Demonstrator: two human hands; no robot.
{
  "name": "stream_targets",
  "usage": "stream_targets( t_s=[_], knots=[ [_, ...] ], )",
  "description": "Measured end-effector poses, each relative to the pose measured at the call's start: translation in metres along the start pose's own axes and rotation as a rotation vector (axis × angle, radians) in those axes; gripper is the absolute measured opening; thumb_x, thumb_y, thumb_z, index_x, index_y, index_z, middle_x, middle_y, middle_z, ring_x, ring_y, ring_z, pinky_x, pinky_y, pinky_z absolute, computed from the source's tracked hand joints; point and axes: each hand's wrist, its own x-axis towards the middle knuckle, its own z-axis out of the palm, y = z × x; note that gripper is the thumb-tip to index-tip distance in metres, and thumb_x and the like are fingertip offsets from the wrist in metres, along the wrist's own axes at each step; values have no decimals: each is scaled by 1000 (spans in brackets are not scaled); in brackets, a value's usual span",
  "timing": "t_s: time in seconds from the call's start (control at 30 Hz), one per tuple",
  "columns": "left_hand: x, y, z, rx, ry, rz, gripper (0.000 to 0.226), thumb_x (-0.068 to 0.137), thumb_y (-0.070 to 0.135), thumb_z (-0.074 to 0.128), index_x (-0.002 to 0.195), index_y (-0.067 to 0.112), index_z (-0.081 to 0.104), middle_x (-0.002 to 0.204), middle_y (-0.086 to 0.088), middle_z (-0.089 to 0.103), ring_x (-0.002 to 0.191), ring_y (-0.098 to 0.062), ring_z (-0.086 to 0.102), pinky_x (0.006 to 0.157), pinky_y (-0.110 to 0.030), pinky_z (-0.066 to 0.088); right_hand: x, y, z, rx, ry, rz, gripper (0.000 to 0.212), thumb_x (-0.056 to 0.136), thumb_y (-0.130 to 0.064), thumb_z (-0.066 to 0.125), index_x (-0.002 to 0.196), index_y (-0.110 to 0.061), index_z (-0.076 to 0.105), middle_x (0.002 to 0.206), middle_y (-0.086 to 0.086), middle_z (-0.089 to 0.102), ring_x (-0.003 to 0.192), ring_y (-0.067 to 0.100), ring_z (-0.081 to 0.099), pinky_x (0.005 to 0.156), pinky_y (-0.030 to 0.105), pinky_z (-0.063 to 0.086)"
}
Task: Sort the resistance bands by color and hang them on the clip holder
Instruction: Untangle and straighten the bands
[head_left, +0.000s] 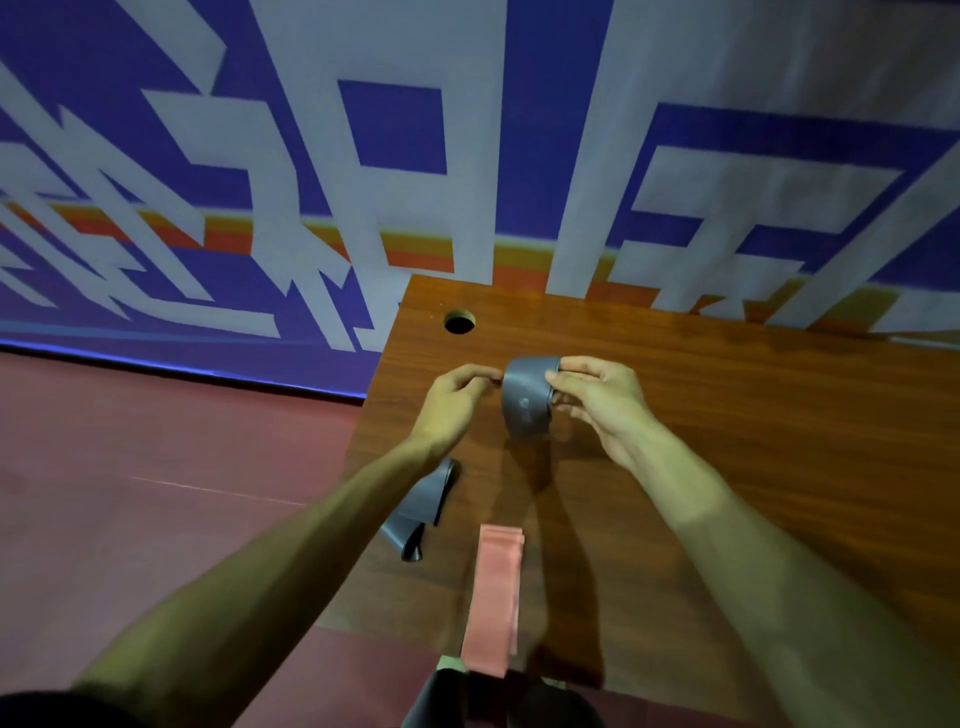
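Blue-and-white patterned wall (311, 156) behind a wood desk (753, 441) w/ a cable hole (460, 322) at its 11 o'clock corner. Both hands are up over the desk's far half w/ one grey band (524, 400) btwn them: left hand (452, 400) has a closed grip, pinching the band's 9 o'clock edge; right hand (602, 400) pinches the 3 o'clock side, fingers curled round it. Second grey band (421, 506) lies crumpled at the desk's 8 o'clock edge; pink band (493, 597) lies flat at 6 o'clock, its near end over the edge. Clip holder not in view. Step looks like opening out the held band, sorting stage, nothing hung yet. Next prob. needs the loop spread flat and paired w/ the other grey one.
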Motion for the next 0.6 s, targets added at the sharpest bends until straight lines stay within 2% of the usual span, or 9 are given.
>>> stream_targets(
  t_s=[0.1,0.2,0.27,0.33,0.4,0.5,0.6],
  knots=[
    [-1,31,8,-86,-43,53,25,97,13,45,94,15,70,94,4,68,90,-6,60,80,-18,44,-1,-19,-9,99,-6,0,28,83,-7,72,110,-7,63,87,8,69,72,15,64,78,32,56],
    [4,60,16,-99,-48,126,26,97,13,50,80,18,68,75,17,67,77,4,60,80,-20,46,-4,-43,-24,197,-8,-27,31,83,-5,71,112,-7,61,85,9,69,71,16,65,76,28,57],
    [9,80,23,-43,-34,195,25,98,13,50,80,18,67,77,14,66,78,1,60,81,-24,48,-5,-58,-36,222,-4,-59,31,83,-5,71,112,-6,60,87,10,69,73,17,67,74,28,57],
    [15,102,28,29,-42,252,20,98,14,50,88,13,67,85,5,66,83,-8,60,82,-27,49,-7,-73,-47,232,12,-91,30,84,-5,71,111,-7,59,91,12,70,77,19,70,72,28,58],
    [21,125,31,127,-76,305,21,98,17,50,90,10,68,85,2,66,82,-10,59,78,-28,48,-9,-87,-61,206,29,-123,24,85,-7,70,107,-4,60,91,14,70,77,22,71,69,29,59],
    [28,165,35,330,-131,403,29,98,22,52,89,-1,68,83,-15,66,74,-13,53,70,-29,41,-15,-109,-86,-64,107,-188,18,89,-25,67,91,-7,67,81,10,72,66,20,72,65,31,59],
    [32,212,38,489,-181,508,20,96,21,55,93,8,71,86,-5,69,76,-9,56,70,-22,44,-18,-136,-111,-484,278,-352,35,90,-40,61,72,-11,68,64,6,67,56,15,64,63,31,53]
  ],
)
